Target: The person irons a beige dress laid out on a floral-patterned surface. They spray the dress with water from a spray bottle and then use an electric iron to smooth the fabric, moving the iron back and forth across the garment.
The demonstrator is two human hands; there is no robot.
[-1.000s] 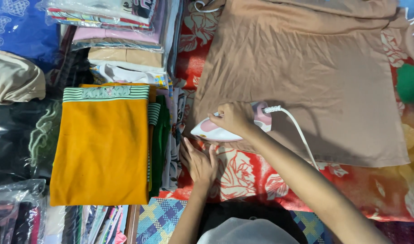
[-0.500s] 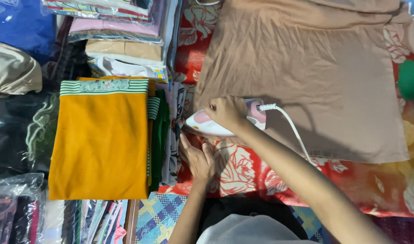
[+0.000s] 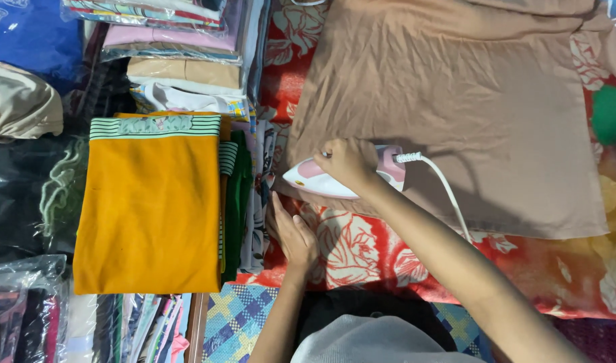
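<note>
Here the right hand [image 3: 348, 163] has its fingers wrapped tight around the handle of a pink and white iron [image 3: 341, 180], which sits at the near left corner of a tan garment [image 3: 456, 101] spread flat, its nose pointing left; a white cord [image 3: 449, 195] runs off the iron's rear and down across the cloth beside the forearm. The left hand [image 3: 294, 232] lies flat, fingers together and stretched out, on the red floral sheet [image 3: 361, 252] just below the iron, near but not touching it. Off to the left, just beside that hand, stands a pile of folded clothes with an orange piece with a green-striped band [image 3: 150, 202] on top and a dark green fold [image 3: 239, 202] peeking out along its right edge. Behind it rises a stack of folded garments, some in clear plastic [image 3: 180, 47]. Further left there is a beige bundle [image 3: 15, 101], dark plastic-wrapped packs [image 3: 19, 195] and blue cloth [image 3: 25, 33]. A green thing [image 3: 611, 114], too blurred to tell, sits at the right edge. A checked cloth [image 3: 237, 319] lies nearest the person
</note>
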